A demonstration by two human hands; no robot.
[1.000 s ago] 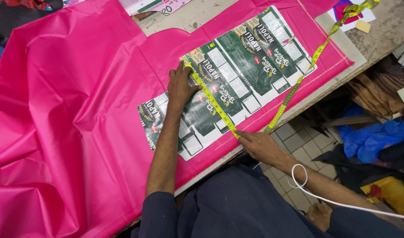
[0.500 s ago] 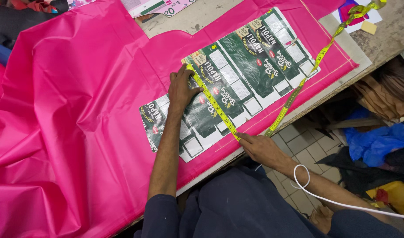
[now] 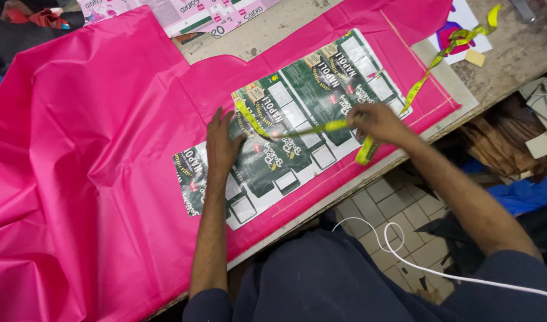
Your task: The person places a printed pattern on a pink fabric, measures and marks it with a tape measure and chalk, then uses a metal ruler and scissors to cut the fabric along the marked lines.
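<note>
A large pink fabric sheet (image 3: 94,149) covers the worktable. On it lies a flattened green and white printed carton (image 3: 297,101). My left hand (image 3: 221,143) rests flat on the carton's left part and pins one end of a yellow measuring tape (image 3: 321,127). My right hand (image 3: 378,122) pinches that tape over the carton's right part, lifted a little off the surface. The rest of the tape runs up and right to the table's far corner.
Another printed pink and white carton (image 3: 190,12) lies at the top edge. A coloured paper cut-out (image 3: 458,30) and a small tan block (image 3: 474,57) sit at the top right. A white cable (image 3: 405,256) hangs below the table edge (image 3: 345,191), over a tiled floor.
My right hand has moved up and to the right from the table's near edge onto the carton, carrying the tape, which now runs across the carton. My left hand stays put.
</note>
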